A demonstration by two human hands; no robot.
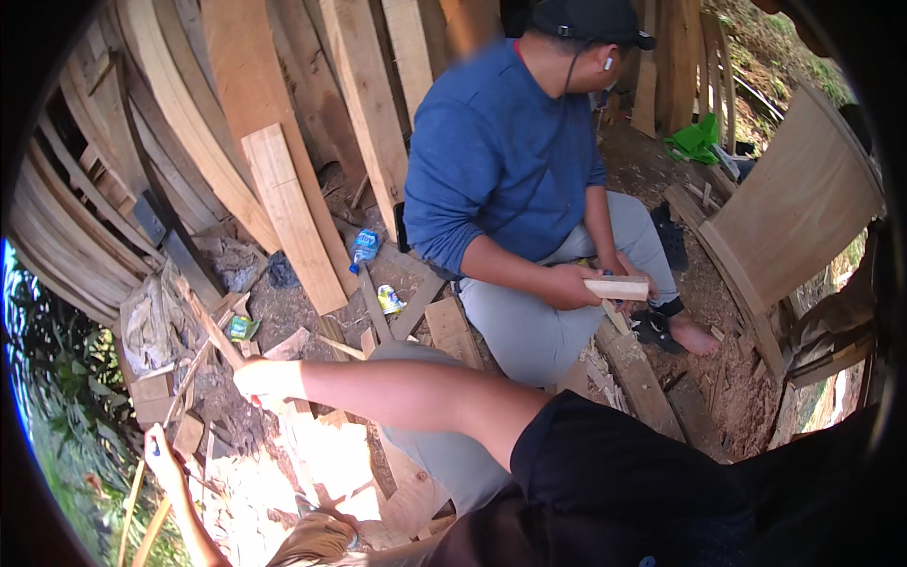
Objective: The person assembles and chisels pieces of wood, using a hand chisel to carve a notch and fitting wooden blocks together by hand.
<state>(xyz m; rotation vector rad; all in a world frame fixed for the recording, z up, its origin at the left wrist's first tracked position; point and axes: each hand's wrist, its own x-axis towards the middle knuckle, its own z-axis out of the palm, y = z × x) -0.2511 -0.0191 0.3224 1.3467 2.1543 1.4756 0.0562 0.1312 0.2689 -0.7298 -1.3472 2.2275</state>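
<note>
at far left, the person's left hand [162,463] stands in from the lower edge, fingers pointing up and away, the forearm rising behind it; the fingertips look drawn together, and a thin strip [191,378] slants down toward them, though i can't tell from here whether they grip it. just beyond, before the crumpled rag [151,326], is the stick [213,329]: its long axis slants from the far left back toward the person, its near end meeting the right hand [265,382]. that hand is the nearer one, its fingers closed round the end, so most of the stick juts out ahead of the knuckles; the left hand sits lower and further left, apart from it. the right arm reaches across almost level, elbow only slightly bent, out of a black sleeve [624,463]. past it, to the right, a seated co-worker [491,161] holds a pale block [619,287], well apart from the stick.
</note>
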